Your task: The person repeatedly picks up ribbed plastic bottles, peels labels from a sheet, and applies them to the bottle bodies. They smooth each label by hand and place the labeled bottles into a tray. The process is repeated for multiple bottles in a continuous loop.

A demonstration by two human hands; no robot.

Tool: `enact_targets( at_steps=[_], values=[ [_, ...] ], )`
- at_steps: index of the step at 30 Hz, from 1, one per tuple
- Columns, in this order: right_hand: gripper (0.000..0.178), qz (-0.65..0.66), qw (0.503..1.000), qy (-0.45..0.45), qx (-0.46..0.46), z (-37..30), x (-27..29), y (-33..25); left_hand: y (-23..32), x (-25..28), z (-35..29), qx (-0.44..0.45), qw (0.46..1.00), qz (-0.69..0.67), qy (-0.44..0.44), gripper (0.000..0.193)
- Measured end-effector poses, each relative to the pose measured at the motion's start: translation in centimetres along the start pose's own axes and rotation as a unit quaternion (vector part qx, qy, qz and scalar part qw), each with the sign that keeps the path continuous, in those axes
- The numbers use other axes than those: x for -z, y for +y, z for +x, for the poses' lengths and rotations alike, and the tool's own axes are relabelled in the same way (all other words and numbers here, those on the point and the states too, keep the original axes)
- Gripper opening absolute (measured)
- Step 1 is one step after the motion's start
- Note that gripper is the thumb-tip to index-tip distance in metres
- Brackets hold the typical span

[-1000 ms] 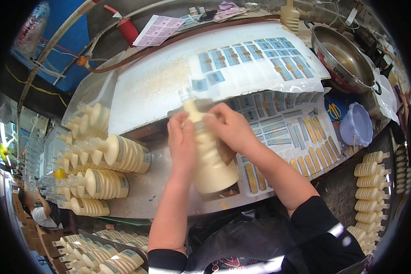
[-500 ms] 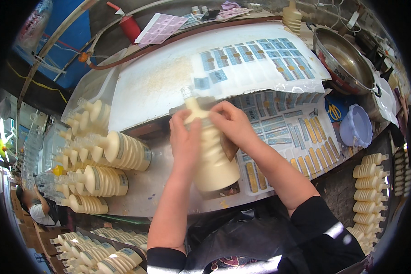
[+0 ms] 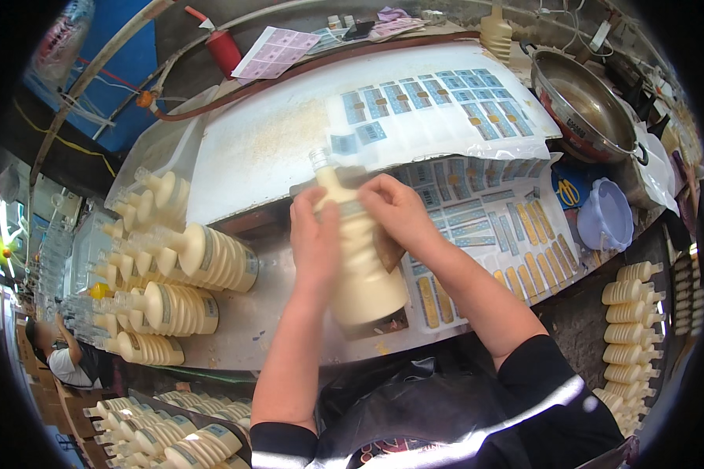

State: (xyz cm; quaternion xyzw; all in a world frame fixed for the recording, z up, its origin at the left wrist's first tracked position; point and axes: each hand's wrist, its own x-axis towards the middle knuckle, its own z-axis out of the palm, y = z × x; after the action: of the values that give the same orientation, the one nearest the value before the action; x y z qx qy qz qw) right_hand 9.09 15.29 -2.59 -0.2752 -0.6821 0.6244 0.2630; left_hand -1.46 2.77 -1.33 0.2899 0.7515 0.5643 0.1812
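A cream-coloured bottle point(image 3: 368, 293) with a spiral-ribbed body and a clear threaded neck stands in front of me, its neck tilted slightly away to the left. My left hand point(image 3: 314, 234) is curled against its left side, partly blurred. Opposite, my right hand point(image 3: 395, 205) presses its bent fingers together on the shoulder, at the upper edge of a greyish label band point(image 3: 353, 209). Below my right palm, a brown flat piece point(image 3: 389, 250) shows against the bottle's right side; what it is I cannot tell. My fingers cover part of the band.
Rows of similar bottles point(image 3: 211, 258) crowd the table's left side. Sheets of blue and gold labels point(image 3: 477, 227) lie to the right, with more on the white board point(image 3: 274, 148). A lilac bucket point(image 3: 606, 215) and a large metal pan point(image 3: 587, 102) stand at right. Another person point(image 3: 70, 356) is far left.
Both hands stay at the same places on the bottle, with only slight finger movement. The whole view has shifted a little.
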Motion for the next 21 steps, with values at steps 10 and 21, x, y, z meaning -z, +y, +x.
enact_targets(
  at_steps=[10, 21],
  values=[
    [0.025, 0.129, 0.989, 0.073, 0.013, -0.5, 2.3, -4.6, -0.6, 1.7, -5.8, -0.084, 0.986, 0.141, 0.016, 0.068],
    [0.029, -0.162, 0.957, 0.162, 0.181, -2.6, 0.4, -1.7, -0.2, 0.2, -6.8, -0.088, 0.978, 0.186, -0.006, 0.086]
  ],
)
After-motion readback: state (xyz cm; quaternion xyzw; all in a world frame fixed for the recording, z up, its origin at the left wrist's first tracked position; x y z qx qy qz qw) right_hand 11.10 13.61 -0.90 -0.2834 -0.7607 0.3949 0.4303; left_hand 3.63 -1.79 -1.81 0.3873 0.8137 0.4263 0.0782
